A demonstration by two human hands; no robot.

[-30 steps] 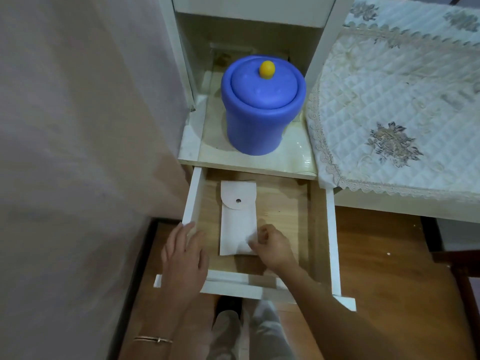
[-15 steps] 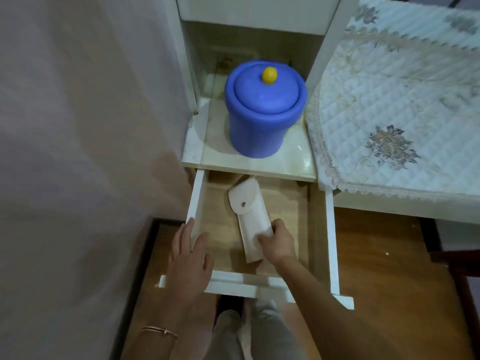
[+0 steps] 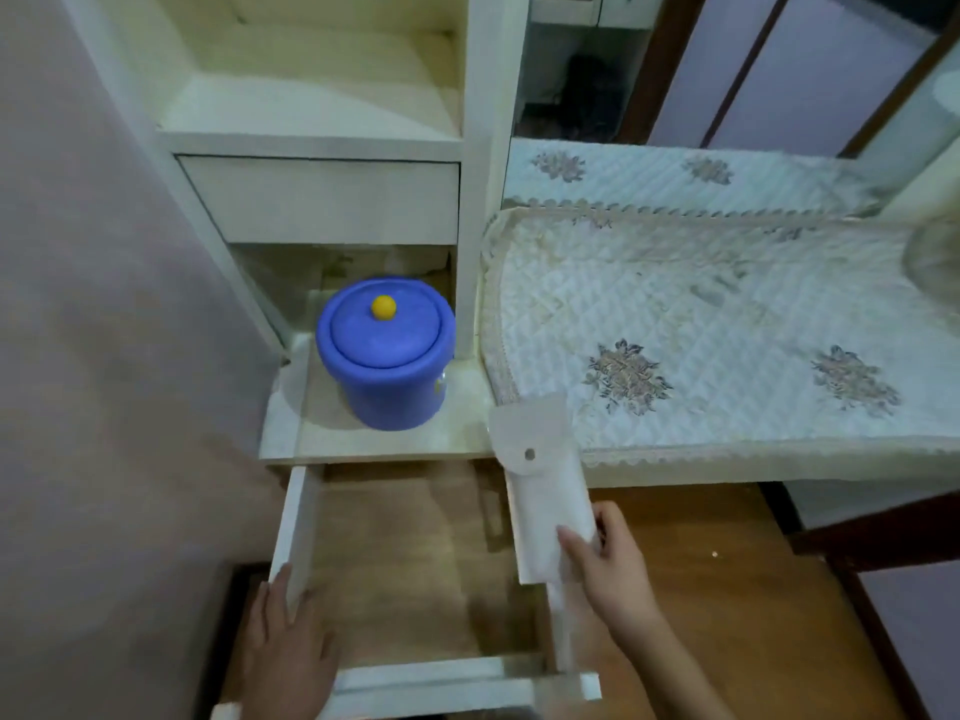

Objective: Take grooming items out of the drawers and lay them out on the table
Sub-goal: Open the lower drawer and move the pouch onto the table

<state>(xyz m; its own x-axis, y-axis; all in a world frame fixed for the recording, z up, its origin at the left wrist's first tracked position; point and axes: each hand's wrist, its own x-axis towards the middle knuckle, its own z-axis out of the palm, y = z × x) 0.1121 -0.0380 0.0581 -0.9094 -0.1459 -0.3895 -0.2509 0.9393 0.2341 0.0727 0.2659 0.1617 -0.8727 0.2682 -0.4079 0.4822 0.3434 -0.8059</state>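
Observation:
A white snap-flap pouch [image 3: 540, 480] is held in the air above the right side of the pulled-out drawer [image 3: 296, 522], its flap end near the front edge of the table [image 3: 727, 314]. My right hand [image 3: 615, 574] grips the pouch's lower end, thumb on its front. My left hand [image 3: 288, 652] rests on the drawer's front left corner with fingers spread. The drawer's wooden bottom shows nothing else in it.
A blue lidded pot [image 3: 387, 353] with a yellow knob stands in the open shelf above the drawer. A closed drawer front [image 3: 322, 200] sits higher up. The table carries a quilted floral cover. A pink wall [image 3: 104, 356] is close on the left.
My right hand has lifted the pouch out of the drawer and moved it up and right toward the table. The view has tilted upward. My left hand stays on the drawer.

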